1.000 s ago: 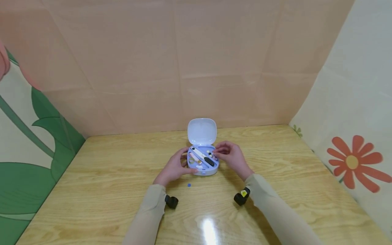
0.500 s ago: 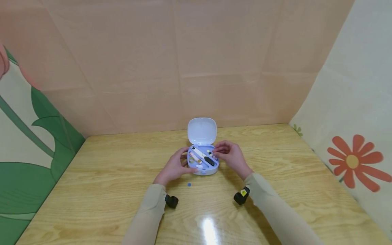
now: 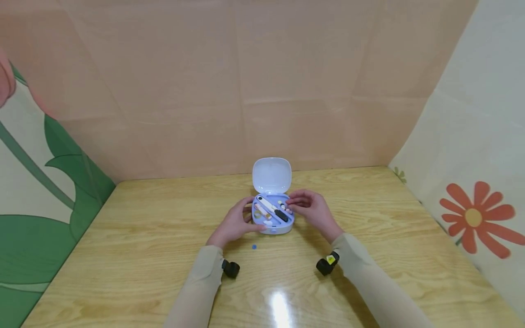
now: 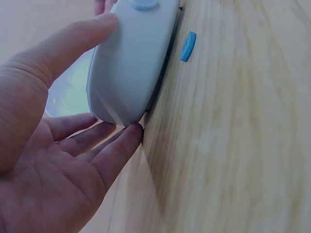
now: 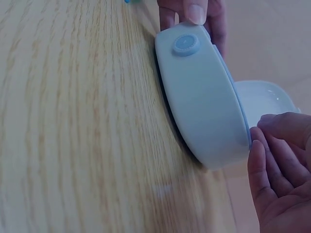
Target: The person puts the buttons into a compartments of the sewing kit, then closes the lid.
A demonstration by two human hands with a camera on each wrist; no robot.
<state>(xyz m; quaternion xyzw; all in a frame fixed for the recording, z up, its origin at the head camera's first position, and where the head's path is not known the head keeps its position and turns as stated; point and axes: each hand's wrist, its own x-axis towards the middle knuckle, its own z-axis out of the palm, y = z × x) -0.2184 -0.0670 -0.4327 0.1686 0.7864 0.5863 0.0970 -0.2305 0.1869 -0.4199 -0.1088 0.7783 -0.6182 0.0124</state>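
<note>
A pale blue and white sewing box (image 3: 272,230) stands on the table with its lid raised. My left hand (image 3: 235,224) grips its left side, thumb on the front wall and fingers around the side. At the right compartment, my right hand (image 3: 313,212) has its thumb and fingertips brought close together over the rim; whether something small is between them is hidden. Small buttons (image 3: 283,207) lie in that compartment. A slim white tool with a black end (image 3: 280,214) lies diagonally across the middle. A blue button (image 4: 188,46) lies on the table in front of the box.
The raised lid (image 3: 272,175) stands behind the box, close to the table's back edge. The wooden table (image 3: 143,255) meets a peach backdrop (image 3: 184,91) behind and a flowered sheet (image 3: 476,218) on the right. Small pale and pink items (image 3: 261,210) fill the left compartment.
The view has shifted very slightly. Both hands stay at the box; my right fingertips remain over the right compartment, and the blue button stays on the table.
</note>
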